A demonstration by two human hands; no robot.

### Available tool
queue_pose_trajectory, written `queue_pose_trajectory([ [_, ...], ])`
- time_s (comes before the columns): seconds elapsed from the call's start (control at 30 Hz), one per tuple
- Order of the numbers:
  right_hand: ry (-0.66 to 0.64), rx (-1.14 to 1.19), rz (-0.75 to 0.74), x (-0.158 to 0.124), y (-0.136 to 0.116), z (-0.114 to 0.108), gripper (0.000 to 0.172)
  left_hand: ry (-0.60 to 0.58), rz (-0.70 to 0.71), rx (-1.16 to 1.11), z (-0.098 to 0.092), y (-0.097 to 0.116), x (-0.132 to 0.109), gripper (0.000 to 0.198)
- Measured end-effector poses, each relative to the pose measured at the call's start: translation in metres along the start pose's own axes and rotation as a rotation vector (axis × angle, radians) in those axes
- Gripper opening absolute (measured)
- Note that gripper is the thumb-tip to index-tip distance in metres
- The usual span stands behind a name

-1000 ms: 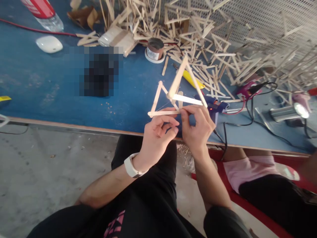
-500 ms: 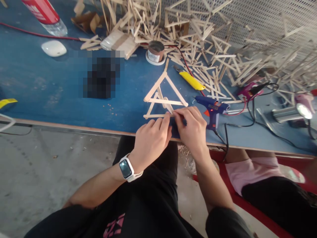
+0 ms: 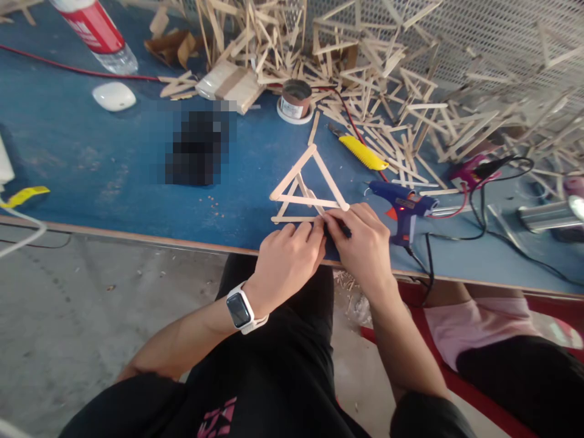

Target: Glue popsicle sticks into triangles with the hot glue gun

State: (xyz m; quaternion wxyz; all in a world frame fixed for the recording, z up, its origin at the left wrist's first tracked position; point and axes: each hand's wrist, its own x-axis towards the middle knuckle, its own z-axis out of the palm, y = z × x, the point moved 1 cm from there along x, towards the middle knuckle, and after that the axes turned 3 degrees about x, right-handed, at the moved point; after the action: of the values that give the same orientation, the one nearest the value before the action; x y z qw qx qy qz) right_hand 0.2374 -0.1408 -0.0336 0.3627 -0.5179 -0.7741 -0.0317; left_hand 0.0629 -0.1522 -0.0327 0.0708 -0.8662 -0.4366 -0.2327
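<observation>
A small frame of flat wooden sticks point(image 3: 305, 185), built as joined triangles, rests on the blue table point(image 3: 114, 176) near its front edge. My left hand point(image 3: 285, 261), with a white watch on the wrist, pinches the frame's near stick with closed fingers. My right hand point(image 3: 362, 243) is closed on the frame's near right corner, touching my left fingertips. A blue glue gun point(image 3: 404, 204) with a lit red lamp lies just right of my right hand.
A big heap of stick frames point(image 3: 392, 79) fills the back of the table. A yellow utility knife point(image 3: 362, 152), a tape roll point(image 3: 295, 100), a white mouse point(image 3: 114, 96), a red-labelled bottle point(image 3: 98, 30) and black cables point(image 3: 497, 201) lie about. Another person's leg point(image 3: 511, 353) is at the right.
The stick frame was held tilted up above the table; now it has been lowered and lies on the table. Both hands have come down with it, fingertips together.
</observation>
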Motion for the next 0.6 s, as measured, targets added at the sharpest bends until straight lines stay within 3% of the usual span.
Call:
queue_pose_trajectory([
  [0.37,0.002,0.013,0.024,0.001,-0.001,-0.002,0.014,-0.008,0.151,0.046,-0.001,-0.014,0.001,0.040],
  [0.6,0.017,0.022,-0.007,0.001,0.000,-0.002,0.011,0.026,0.163,0.063,0.002,-0.013,-0.001,0.039],
])
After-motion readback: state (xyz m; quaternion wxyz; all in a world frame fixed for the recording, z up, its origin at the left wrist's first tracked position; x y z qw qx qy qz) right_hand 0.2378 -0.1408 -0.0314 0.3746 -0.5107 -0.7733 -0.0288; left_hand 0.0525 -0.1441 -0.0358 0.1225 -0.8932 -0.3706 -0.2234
